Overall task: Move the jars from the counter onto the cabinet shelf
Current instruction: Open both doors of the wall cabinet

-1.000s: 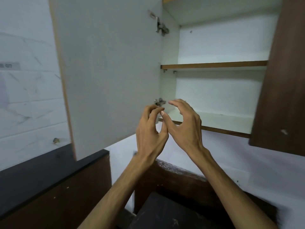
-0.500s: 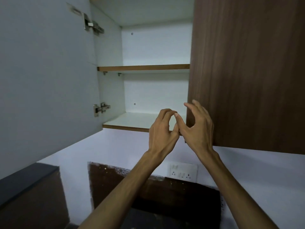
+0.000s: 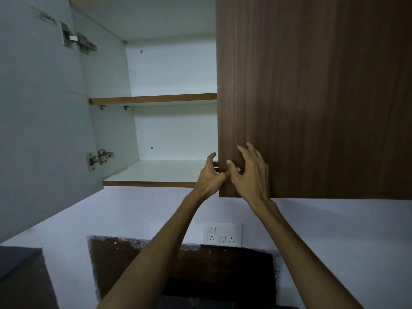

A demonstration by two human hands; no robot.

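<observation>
While both arms reach upward in the head view, the left hand sits at the free edge of the closed brown door, fingers curled round that edge as far as I can tell. The right hand is in front of the same door, fingers spread and bent, holding nothing. The white door on the left stands open. The lower cabinet shelf and the upper shelf are visible. No jars are in view. A switch plate is on the wall below
</observation>
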